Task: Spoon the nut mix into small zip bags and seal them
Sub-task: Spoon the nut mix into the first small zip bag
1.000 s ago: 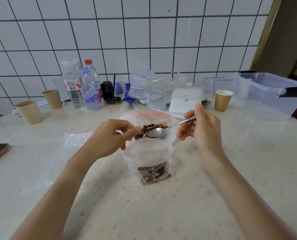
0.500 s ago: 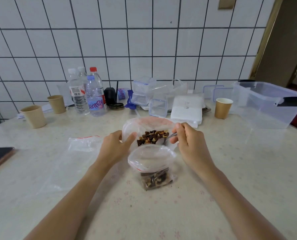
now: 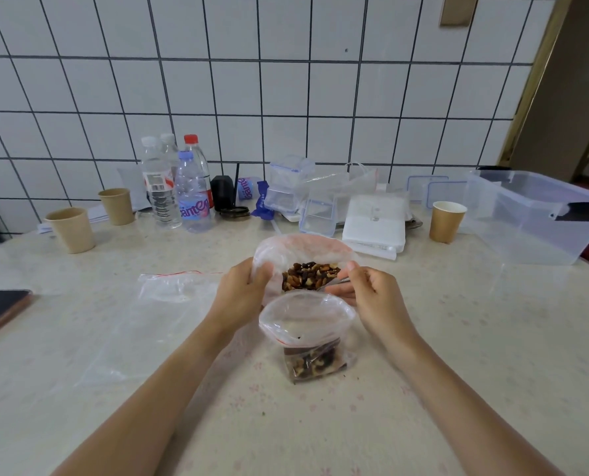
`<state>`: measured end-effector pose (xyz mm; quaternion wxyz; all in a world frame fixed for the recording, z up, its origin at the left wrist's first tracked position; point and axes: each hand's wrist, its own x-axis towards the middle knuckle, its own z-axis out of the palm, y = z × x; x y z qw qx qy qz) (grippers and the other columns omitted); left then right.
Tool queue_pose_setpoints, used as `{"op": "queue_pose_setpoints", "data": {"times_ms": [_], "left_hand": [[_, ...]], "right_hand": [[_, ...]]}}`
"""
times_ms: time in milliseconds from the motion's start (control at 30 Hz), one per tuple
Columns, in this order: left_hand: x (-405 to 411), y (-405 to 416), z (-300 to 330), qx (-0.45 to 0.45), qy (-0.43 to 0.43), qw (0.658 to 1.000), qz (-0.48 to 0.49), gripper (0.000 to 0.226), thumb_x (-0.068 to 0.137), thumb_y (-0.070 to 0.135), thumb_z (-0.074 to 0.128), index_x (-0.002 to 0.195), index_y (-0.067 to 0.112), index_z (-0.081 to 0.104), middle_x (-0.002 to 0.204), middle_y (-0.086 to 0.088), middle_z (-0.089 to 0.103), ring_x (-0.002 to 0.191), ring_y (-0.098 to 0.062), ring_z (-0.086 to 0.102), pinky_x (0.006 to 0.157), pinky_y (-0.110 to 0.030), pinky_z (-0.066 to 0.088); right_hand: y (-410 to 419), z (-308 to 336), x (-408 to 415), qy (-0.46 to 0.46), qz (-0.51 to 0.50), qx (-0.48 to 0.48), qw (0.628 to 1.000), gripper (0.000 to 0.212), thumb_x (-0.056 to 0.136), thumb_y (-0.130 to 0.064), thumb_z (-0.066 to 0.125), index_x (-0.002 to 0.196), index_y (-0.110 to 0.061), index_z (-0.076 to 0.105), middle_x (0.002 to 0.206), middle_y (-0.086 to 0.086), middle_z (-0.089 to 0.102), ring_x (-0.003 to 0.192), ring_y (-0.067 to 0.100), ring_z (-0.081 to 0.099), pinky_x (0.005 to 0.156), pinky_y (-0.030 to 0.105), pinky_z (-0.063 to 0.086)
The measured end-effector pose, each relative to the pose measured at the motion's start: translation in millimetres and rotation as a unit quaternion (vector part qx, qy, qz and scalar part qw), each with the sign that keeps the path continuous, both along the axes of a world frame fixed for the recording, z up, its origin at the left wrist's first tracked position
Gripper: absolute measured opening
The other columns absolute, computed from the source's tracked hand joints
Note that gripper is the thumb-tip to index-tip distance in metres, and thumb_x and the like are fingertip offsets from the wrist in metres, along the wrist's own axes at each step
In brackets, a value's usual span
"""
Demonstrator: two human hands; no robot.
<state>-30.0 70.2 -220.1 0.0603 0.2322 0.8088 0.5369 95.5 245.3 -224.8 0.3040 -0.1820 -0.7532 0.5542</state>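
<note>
Lowered since a second ago: right hand (image 3: 375,297), fingers clamped on metal spoon (image 3: 336,283), bowl dipped leftward into brown nut mix (image 3: 308,274) at frame centre. Left hand (image 3: 241,290) pinching rim of large clear plastic bag (image 3: 299,245); small clear red-striped zip bag (image 3: 306,331) upright just below, mouth gaping upward. Partly readable pink script on blue-labelled bottle (image 3: 191,197), upper left; pale speckled tabletop (image 3: 457,338), white tiled wall (image 3: 286,91).

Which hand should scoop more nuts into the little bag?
Probably the right hand: it holds the spoon at the nut mix. The left hand grips the big bag behind the small zip bag.
</note>
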Motion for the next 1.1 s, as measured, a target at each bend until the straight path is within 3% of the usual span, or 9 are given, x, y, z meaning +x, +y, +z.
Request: {"op": "queue_pose_setpoints", "data": {"times_ms": [67,233,367,600,733,867,1000,1100], "left_hand": [[0,1,0,0.007,-0.003,1.0,-0.005,0.037,0.107,0.038,0.048,0.105,0.006,0.068,0.102,-0.016,0.074,0.096,-0.035,0.07,0.086,-0.051,0.06],[-2,3,1,0.032,-0.002,0.999,-0.006,0.028,0.108,0.039,0.049,0.105,0.02,0.07,0.094,-0.002,0.077,0.078,-0.016,0.075,0.057,-0.02,0.057],[-2,5,3,0.047,0.006,0.999,0.003,0.025,0.108,0.036,0.049,0.108,0.021,0.069,0.09,0.002,0.076,0.071,-0.006,0.073,0.05,-0.013,0.049],[2,4,4,0.057,0.007,0.998,-0.001,0.026,0.109,0.034,0.049,0.108,0.02,0.071,0.092,-0.001,0.078,0.075,-0.013,0.076,0.054,-0.019,0.056],[0,2,4,0.059,0.009,0.998,0.014,0.025,0.109,0.033,0.049,0.109,0.02,0.07,0.093,-0.001,0.077,0.076,-0.015,0.076,0.055,-0.022,0.055],[0,2,5,0.045,0.016,0.998,0.031,0.025,0.109,0.034,0.048,0.11,0.021,0.069,0.094,0.0,0.077,0.078,-0.015,0.076,0.062,-0.03,0.061],[0,0,7,0.039,0.023,0.998,0.04,0.026,0.108,0.037,0.049,0.111,0.021,0.069,0.095,-0.001,0.076,0.081,-0.017,0.075,0.072,-0.041,0.064],[-4,-4,11,0.002,0.04,0.998,0.045,0.036,0.105,0.045,0.051,0.128,0.021,0.065,0.114,0.001,0.073,0.098,-0.022,0.07,0.086,-0.044,0.06]], "right_hand": [[-1,0,0,-0.009,0.006,-0.037,0.999,0.04,0.11,-0.029,0.045,0.102,-0.001,0.072,0.084,0.007,0.081,0.083,0.019,0.079,0.076,0.027,0.062],[-4,3,2,-0.004,0.009,-0.108,0.994,0.04,0.111,-0.028,0.043,0.096,-0.005,0.073,0.083,0.007,0.081,0.082,0.02,0.079,0.074,0.027,0.061],[-5,5,4,0.013,0.006,-0.135,0.991,0.04,0.112,-0.028,0.04,0.101,-0.003,0.07,0.085,0.01,0.08,0.083,0.022,0.079,0.073,0.026,0.062],[-10,7,6,0.025,0.022,-0.174,0.984,0.038,0.112,-0.025,0.04,0.104,0.0,0.068,0.087,0.012,0.08,0.081,0.02,0.079,0.067,0.02,0.06],[-7,10,6,0.029,0.01,-0.169,0.985,0.041,0.113,-0.025,0.039,0.105,0.002,0.068,0.086,0.016,0.08,0.082,0.025,0.079,0.072,0.027,0.063],[-3,11,6,0.032,-0.013,-0.162,0.986,0.042,0.113,-0.025,0.036,0.103,0.003,0.066,0.083,0.018,0.079,0.082,0.03,0.079,0.081,0.038,0.064],[-1,13,8,0.046,-0.012,-0.179,0.983,0.042,0.113,-0.025,0.035,0.101,0.001,0.065,0.082,0.017,0.079,0.082,0.03,0.079,0.079,0.037,0.063],[1,17,9,0.065,-0.015,-0.181,0.981,0.041,0.113,-0.025,0.036,0.098,-0.002,0.065,0.083,0.017,0.079,0.081,0.028,0.079,0.075,0.035,0.064]]}}
